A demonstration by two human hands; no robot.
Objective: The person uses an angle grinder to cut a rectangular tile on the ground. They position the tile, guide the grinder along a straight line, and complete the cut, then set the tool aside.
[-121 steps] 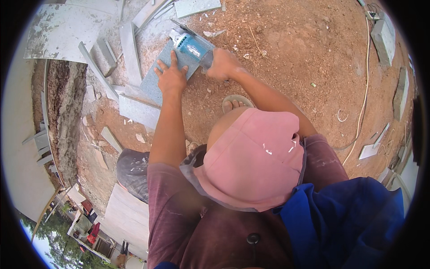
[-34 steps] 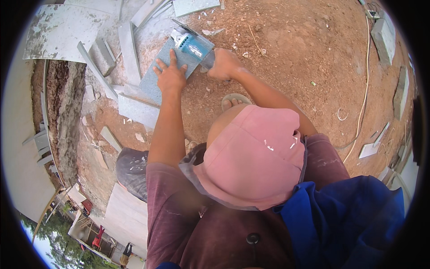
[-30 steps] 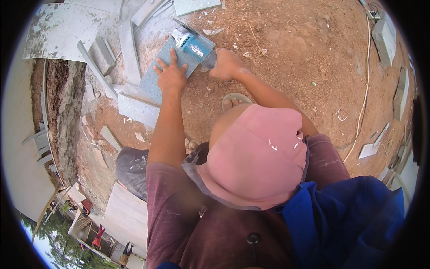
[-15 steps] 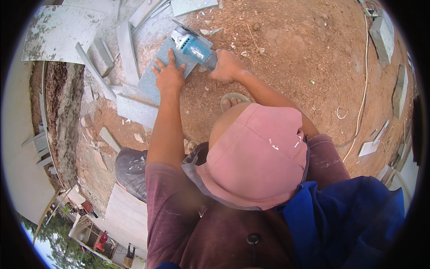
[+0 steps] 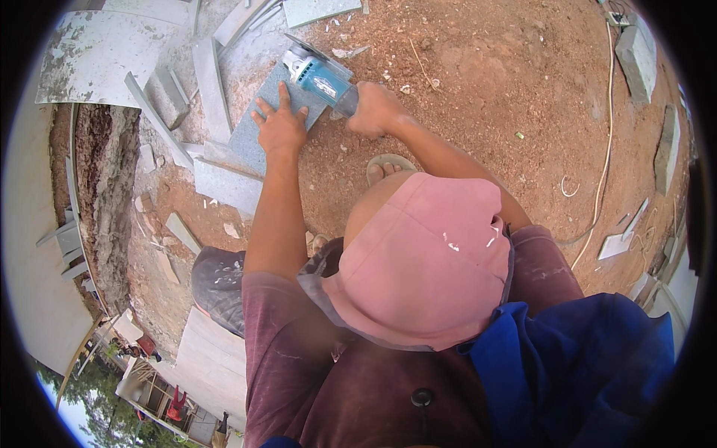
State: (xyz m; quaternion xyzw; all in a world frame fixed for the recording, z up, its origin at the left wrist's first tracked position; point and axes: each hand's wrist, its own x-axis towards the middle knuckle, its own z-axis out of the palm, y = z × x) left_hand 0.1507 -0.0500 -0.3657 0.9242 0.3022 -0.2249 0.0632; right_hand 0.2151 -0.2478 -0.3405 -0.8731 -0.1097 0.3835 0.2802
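My right hand (image 5: pixel 376 110) is wrapped round the rear grip of a blue angle grinder (image 5: pixel 323 81). Its silver head and dark disc guard lie over the far edge of a speckled grey-blue tile (image 5: pixel 246 140); whether the disc touches the tile I cannot tell. On the tile's face my left hand (image 5: pixel 282 133) rests flat, fingers spread, just left of the tool and holding nothing. The tile lies over other slabs on the ground, and a pale slab (image 5: pixel 224 184) sticks out from under its near end.
Long stone strips (image 5: pixel 213 89) and a dusty white sheet (image 5: pixel 97 56) lie at the far left. A pale cable (image 5: pixel 609 142) runs over the reddish soil at right, beside concrete blocks (image 5: pixel 636 63). My sandalled foot (image 5: pixel 387 166) stands near the tile.
Both hands and the grinder have shifted very slightly left and nearer. The right hand's hold and the left hand's flat press stay the same. A distant figure in red at lower left has changed posture.
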